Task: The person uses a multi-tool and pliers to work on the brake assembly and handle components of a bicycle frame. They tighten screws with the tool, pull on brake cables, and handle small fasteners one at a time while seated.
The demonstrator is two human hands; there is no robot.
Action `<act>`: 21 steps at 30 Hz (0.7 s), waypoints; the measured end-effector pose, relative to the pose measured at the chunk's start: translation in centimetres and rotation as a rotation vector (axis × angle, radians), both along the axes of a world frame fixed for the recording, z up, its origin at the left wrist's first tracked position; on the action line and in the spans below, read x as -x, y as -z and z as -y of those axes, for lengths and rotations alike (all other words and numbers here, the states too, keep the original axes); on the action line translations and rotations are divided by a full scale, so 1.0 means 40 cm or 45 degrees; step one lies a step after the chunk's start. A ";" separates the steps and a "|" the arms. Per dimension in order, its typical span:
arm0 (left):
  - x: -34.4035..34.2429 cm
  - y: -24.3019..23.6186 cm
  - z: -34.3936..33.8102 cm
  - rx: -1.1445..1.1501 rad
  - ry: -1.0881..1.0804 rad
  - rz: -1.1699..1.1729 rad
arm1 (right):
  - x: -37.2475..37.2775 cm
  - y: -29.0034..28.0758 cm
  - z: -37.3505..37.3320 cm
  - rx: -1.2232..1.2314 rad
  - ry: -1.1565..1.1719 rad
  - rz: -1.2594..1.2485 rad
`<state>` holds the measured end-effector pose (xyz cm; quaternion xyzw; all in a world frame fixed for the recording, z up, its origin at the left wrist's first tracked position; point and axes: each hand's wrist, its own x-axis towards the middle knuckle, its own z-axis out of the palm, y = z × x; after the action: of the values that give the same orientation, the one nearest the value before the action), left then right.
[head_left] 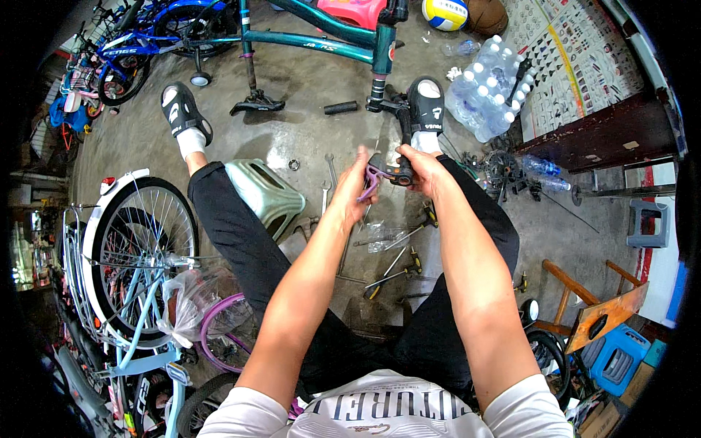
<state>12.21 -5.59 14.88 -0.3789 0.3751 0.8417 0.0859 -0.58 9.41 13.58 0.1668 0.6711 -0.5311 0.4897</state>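
Note:
My left hand (355, 184) is closed on a curved purple bike part (371, 181), whose exact kind I cannot make out. Close beside it, my right hand (425, 169) grips the lower end of a black bar (406, 131) below the front of a teal bike frame (314, 40). A small dark piece with orange spots (399, 175) sits between the hands; how it joins the bar is hard to see. The purple part reaches this piece or lies just against it.
Screwdrivers (415, 259), wrenches (325, 193) and a clear bag (383, 235) lie on the floor between my legs. A pale green stool (266, 191) lies at left, near a light-blue bike's wheel (142, 255). Packed water bottles (485, 95) stand beyond my right foot.

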 end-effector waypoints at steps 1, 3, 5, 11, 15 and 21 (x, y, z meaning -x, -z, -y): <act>-0.027 0.032 -0.010 -0.127 -0.146 -0.013 | 0.000 0.008 0.003 -0.023 -0.019 -0.020; -0.090 0.150 -0.022 -0.151 -0.170 0.011 | 0.003 0.029 0.011 -0.058 -0.007 -0.084; -0.122 0.259 -0.048 0.088 0.021 0.290 | 0.009 0.030 0.010 -0.080 -0.061 -0.075; -0.118 0.467 0.039 0.325 0.137 0.381 | -0.007 -0.008 0.032 -0.066 -0.063 -0.072; -0.049 0.436 0.087 0.450 0.068 0.378 | -0.012 -0.019 0.011 -0.090 -0.003 -0.089; -0.118 0.420 0.070 1.765 0.230 0.705 | -0.011 -0.006 0.013 -0.085 -0.015 -0.162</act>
<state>16.92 -8.38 -1.90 -0.5116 0.8135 0.2762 -0.0124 -0.12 8.91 13.83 0.1450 0.7191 -0.5151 0.4434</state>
